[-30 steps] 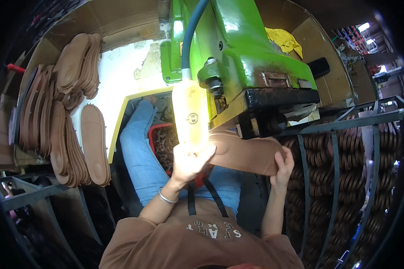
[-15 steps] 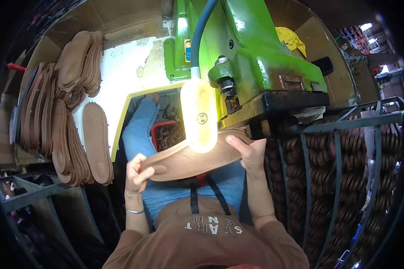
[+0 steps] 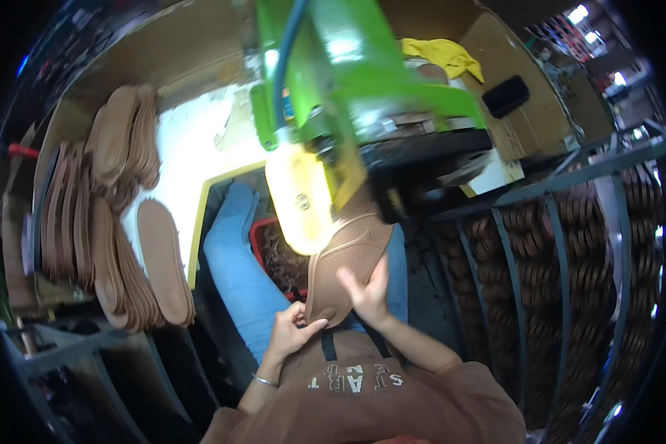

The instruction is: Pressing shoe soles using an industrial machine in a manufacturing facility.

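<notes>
From where I'm standing, a green machine (image 3: 362,44) is filling twelve o'clock. A metal rack (image 3: 525,288) full of brown pieces is running down the three-to-four side, while stacked soles (image 3: 115,140) are leaning together at nine to ten. A glowing lamp (image 3: 300,200) is hanging just off centre, toward eleven.

Below it, at about five to six, the brown sole (image 3: 355,248) is slanting between the worker's hands, its far end pointing to one o'clock. A red bin (image 3: 257,240) of trimmings is sitting at eight.

At five, the right hand (image 3: 371,296) is laying its thumb over the sole; the fingers are hiding behind, so I can't fairly tell whether it's pinching. At seven, the left hand (image 3: 292,331) is pinching the near end.

I'm judging this step as positioning the sole; the next move is calling for firm, even support along its edge.
</notes>
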`<act>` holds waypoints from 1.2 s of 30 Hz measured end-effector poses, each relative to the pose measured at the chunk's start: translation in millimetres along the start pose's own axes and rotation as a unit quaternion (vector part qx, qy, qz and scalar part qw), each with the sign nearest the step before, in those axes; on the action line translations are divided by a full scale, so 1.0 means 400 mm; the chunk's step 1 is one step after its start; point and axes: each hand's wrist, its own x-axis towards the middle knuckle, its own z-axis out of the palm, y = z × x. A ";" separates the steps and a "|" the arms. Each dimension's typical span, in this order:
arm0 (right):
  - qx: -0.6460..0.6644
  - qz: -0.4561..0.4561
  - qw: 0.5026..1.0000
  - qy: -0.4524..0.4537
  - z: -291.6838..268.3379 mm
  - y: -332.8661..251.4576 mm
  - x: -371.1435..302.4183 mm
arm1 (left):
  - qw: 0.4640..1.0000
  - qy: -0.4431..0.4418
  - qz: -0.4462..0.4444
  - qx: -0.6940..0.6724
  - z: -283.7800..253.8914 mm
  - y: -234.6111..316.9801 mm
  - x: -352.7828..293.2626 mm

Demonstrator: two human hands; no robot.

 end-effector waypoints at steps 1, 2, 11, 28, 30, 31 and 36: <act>-0.034 0.007 0.999 0.012 -0.019 0.051 -0.053 | 0.999 0.003 0.029 0.035 -0.002 0.014 0.011; -0.013 -0.003 0.999 0.031 -0.027 0.069 -0.081 | 0.996 0.044 0.050 0.062 -0.012 0.048 0.021; -0.135 -0.140 0.967 0.162 -0.324 -0.130 0.532 | 0.609 0.506 -0.079 0.606 -0.316 0.120 -0.064; 0.018 0.244 0.965 -0.094 -0.176 0.125 0.130 | 0.823 0.276 0.299 0.396 -0.173 0.353 -0.040; 0.252 0.329 0.907 -0.071 -0.203 0.166 0.065 | 0.869 0.165 0.366 0.289 -0.139 0.315 0.016; 0.240 0.327 0.911 -0.074 -0.212 0.157 0.046 | 0.874 0.134 0.388 0.258 -0.130 0.283 0.047; 0.239 0.269 0.933 0.008 -0.284 0.117 -0.057 | 0.898 -0.008 0.253 -0.361 0.019 0.234 0.113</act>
